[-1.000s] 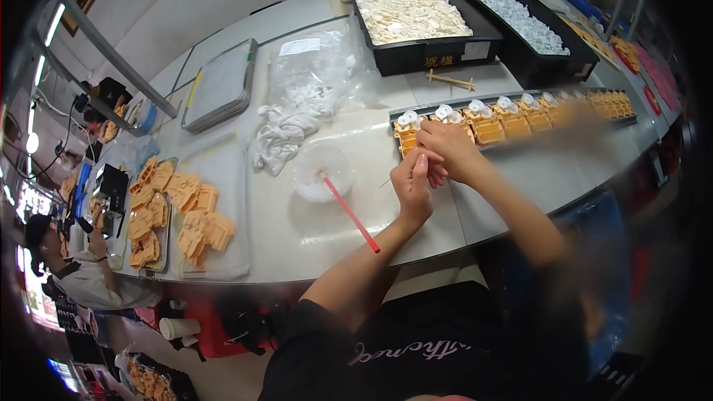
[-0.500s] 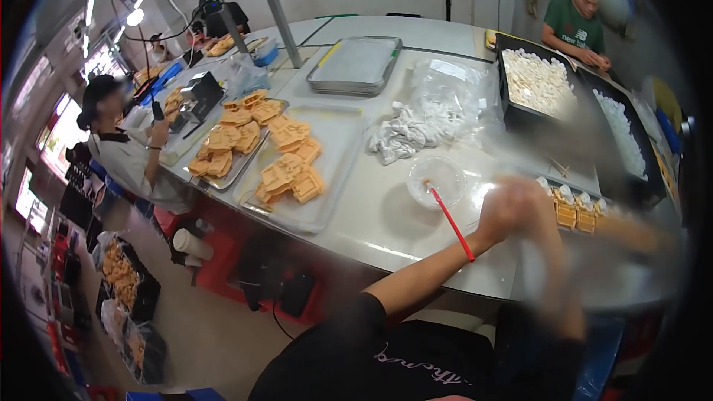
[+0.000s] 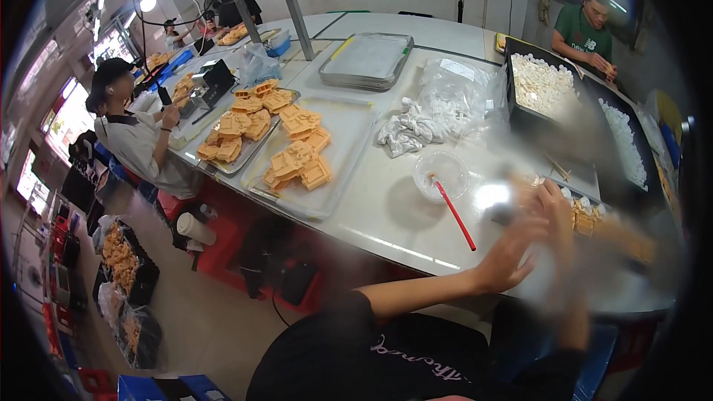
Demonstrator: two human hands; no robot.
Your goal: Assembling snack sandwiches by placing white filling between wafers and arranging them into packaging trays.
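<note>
Both my hands are at the right side of the white table and smeared by motion. My left hand (image 3: 511, 256) hovers over the table's front edge, just right of a red stick (image 3: 454, 215). The stick leans out of a small clear bowl (image 3: 441, 171). My right hand (image 3: 555, 208) is a little farther back, by a row of orange parts (image 3: 588, 221) topped with white pieces. The blur hides whether either hand holds anything.
Two black bins of white pieces (image 3: 546, 85) stand at the back right, with a clear bag and a white heap (image 3: 408, 130) beside them. Metal trays (image 3: 345, 152) hold orange mouldings. One person (image 3: 134, 137) sits at the left and another (image 3: 587, 26) at the far right.
The view has swung left, so the table and my hands now sit toward the right. My hands have drawn back slightly from the row of orange parts and are blurred.
</note>
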